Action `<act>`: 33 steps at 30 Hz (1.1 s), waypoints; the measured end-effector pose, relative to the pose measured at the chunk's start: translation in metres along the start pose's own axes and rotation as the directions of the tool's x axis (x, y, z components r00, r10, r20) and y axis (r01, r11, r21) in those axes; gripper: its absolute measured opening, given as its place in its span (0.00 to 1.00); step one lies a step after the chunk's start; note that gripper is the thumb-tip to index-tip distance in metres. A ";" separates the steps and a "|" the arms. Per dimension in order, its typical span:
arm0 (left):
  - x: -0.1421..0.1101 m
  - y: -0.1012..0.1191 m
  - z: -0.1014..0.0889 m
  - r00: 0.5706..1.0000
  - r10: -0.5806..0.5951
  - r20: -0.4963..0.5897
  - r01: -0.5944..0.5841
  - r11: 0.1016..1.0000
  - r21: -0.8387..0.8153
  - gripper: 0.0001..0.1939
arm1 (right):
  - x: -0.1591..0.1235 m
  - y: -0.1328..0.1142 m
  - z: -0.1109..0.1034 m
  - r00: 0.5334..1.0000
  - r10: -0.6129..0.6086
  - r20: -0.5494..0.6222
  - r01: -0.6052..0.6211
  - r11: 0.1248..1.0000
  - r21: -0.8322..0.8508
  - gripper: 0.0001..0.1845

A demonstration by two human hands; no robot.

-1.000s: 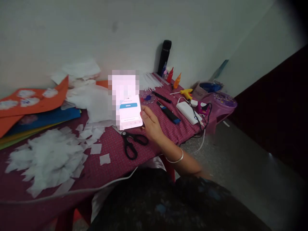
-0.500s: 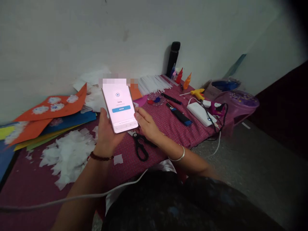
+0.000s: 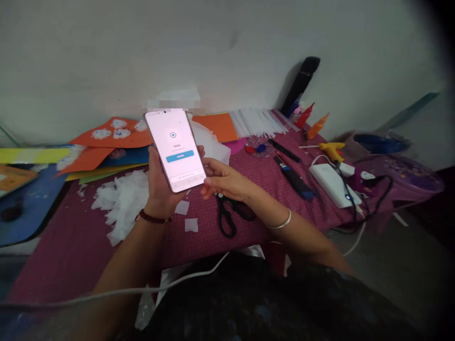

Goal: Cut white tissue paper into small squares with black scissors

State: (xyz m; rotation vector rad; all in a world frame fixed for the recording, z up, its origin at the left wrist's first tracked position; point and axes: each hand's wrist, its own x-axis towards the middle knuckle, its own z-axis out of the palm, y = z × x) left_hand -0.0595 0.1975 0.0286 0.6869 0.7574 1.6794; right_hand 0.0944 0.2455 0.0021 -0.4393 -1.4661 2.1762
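Note:
I hold a white smartphone [image 3: 175, 149] upright above a low table covered in a magenta checked cloth [image 3: 213, 227]. Its lit screen shows a blue button. My left hand [image 3: 160, 189] wraps around the phone from behind and below. My right hand [image 3: 222, 180] grips the phone's lower right edge with thumb and fingers. Black scissors [image 3: 229, 215] lie on the cloth just below my right hand. A heap of white paper scraps [image 3: 121, 201] lies to the left of my left wrist.
Orange, blue and yellow paper sheets [image 3: 103, 142] lie at the back left. A white power bank [image 3: 334, 184] with cables, a yellow glue gun [image 3: 332, 149], pens, glue bottles [image 3: 311, 121] and a black flask [image 3: 300, 83] stand at the right. A white cable [image 3: 142, 291] crosses my lap.
My left hand has come in and taken the phone from below. The view has swung left, so the table's things now sit further right in view.

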 end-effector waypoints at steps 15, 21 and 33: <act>-0.002 -0.011 -0.031 0.999 -0.040 -0.024 0.041 0.998 0.055 0.34 | 0.019 0.016 0.018 0.989 0.011 -0.148 -0.050 0.964 -0.261 0.10; -0.004 -0.020 -0.032 0.998 -0.067 -0.002 0.067 0.996 0.063 0.36 | 0.010 0.027 0.017 0.989 0.008 -0.146 -0.046 0.965 -0.258 0.14; -0.010 -0.024 -0.025 0.997 -0.036 0.071 0.034 0.999 0.037 0.34 | -0.006 0.023 0.014 0.999 -0.031 -0.025 0.026 0.982 -0.189 0.16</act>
